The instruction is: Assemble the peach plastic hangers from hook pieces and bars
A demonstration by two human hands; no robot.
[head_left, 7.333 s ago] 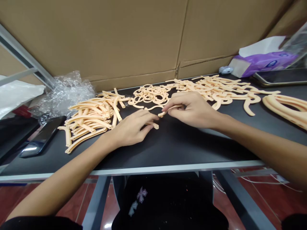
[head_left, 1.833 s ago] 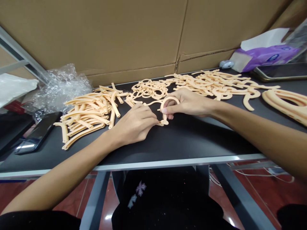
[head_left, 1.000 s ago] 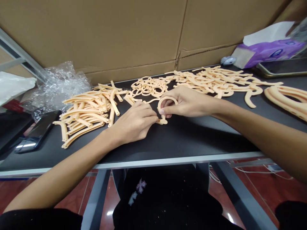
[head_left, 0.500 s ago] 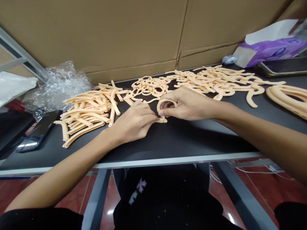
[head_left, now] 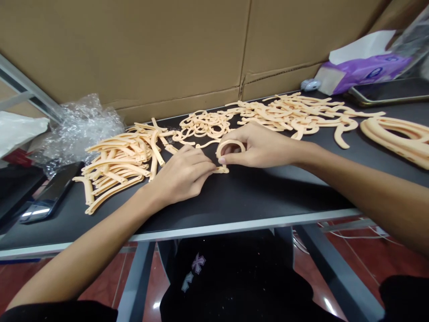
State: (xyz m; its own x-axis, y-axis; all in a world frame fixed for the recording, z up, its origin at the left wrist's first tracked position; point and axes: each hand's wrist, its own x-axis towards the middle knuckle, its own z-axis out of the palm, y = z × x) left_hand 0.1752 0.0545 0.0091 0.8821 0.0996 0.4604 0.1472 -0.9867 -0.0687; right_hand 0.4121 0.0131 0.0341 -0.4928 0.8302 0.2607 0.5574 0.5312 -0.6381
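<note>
My right hand (head_left: 256,145) is closed on a curved, peach-coloured plastic piece (head_left: 231,144) that bends into a near ring. Its lower end meets a small flat peach strip (head_left: 221,170) just above the black table (head_left: 254,192). My left hand (head_left: 186,176) pinches the other end of that strip, most of which is hidden behind the fingers. Left of my left hand lies a heap of straight and slightly bent peach pieces (head_left: 117,165). Behind my hands are a pile of ring-shaped peach pieces (head_left: 206,123) and a spread of curved, linked ones (head_left: 284,114).
Large peach frames (head_left: 395,136) lie at the right. Crumpled clear plastic (head_left: 83,127) and a dark phone (head_left: 50,197) are on the left. A purple tissue pack (head_left: 365,74) and another phone (head_left: 389,91) sit at the back right. A cardboard wall (head_left: 150,49) closes off the back.
The view has shifted slightly, so the things on the table appear a little further left. Both hands keep the same hold on the peach pieces.
</note>
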